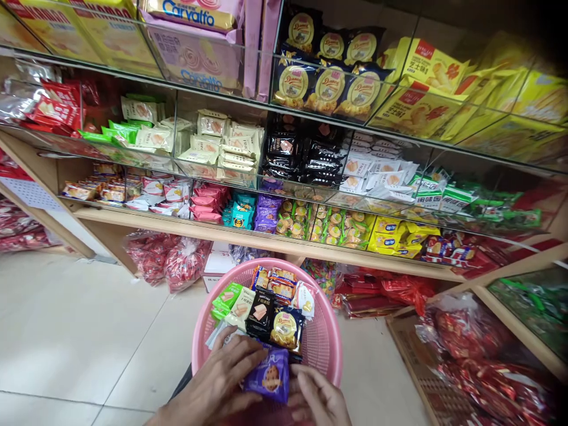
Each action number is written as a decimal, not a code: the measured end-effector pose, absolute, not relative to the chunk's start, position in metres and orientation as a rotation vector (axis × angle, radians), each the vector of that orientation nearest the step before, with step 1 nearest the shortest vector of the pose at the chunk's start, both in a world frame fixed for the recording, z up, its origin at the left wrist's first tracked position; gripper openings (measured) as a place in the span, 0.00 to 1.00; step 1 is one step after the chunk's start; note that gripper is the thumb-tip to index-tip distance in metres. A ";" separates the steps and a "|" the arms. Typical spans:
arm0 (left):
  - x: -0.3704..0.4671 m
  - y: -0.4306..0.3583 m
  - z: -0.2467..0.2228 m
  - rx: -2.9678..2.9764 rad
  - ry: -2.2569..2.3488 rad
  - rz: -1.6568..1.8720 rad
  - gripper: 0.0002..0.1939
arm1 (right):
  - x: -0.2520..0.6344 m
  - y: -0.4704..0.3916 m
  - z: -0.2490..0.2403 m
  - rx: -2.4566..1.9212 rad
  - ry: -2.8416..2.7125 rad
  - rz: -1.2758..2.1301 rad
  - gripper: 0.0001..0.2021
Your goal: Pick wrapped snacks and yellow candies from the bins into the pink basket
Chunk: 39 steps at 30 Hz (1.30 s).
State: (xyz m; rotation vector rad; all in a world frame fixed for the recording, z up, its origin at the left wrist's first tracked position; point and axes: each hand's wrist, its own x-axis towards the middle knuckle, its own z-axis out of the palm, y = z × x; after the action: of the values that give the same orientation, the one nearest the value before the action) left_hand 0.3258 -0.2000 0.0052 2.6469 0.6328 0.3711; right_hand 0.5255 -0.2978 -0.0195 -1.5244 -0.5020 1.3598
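A purple cookie packet [271,378] lies over the near side of a pink plastic basket [331,331]. My left hand [224,373] grips its left edge, fingers bent over the top corner. On the opposite edge, my right hand [317,393] has thumb and fingers closed at the packet's side; its lower fingers are partly hidden. Beyond the purple packet sit a black cake packet [261,310], a dark blue round-label packet [286,328], a cream packet [242,310] and a green packet [227,302]. Orange-brown packets [283,284] and a white packet [305,299] rest at the far side.
Shelves with clear dividers [275,109] hold rows of snack packets ahead. Below the wooden bottom ledge [164,228] stand bags of red packets [189,263] and a white carton [217,263]. More red bags [483,355] fill a wooden bin at right. Tiled floor [89,331] surrounds the basket.
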 end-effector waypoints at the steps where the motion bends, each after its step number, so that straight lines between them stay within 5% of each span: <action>1: 0.329 -0.197 0.003 2.644 0.630 0.369 0.24 | 0.529 -0.299 -0.019 -1.530 -0.495 1.327 0.31; 15: 0.338 -0.190 -0.012 2.827 0.625 0.396 0.19 | 0.521 -0.301 -0.037 -1.611 -0.590 0.945 0.24; 19: 0.340 -0.196 -0.017 2.795 0.701 0.502 0.16 | 0.527 -0.299 -0.043 -1.663 -1.049 0.542 0.19; 25: 0.340 -0.202 -0.023 2.776 0.680 0.562 0.14 | 0.540 -0.296 -0.069 -1.571 -1.827 0.016 0.29; 30: 0.343 -0.202 -0.026 2.773 0.729 0.617 0.12 | 0.533 -0.293 -0.079 -1.636 -1.762 -0.027 0.20; 39: 0.345 -0.202 -0.020 2.780 0.739 0.721 0.10 | 0.524 -0.291 -0.085 -1.641 -1.639 -0.029 0.18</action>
State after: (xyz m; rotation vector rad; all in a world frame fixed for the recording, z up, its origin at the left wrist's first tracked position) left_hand 0.3454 -0.2015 -0.0203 2.7800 0.7386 0.7209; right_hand 0.5240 -0.2912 -0.0854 -1.6410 -1.6390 -0.0289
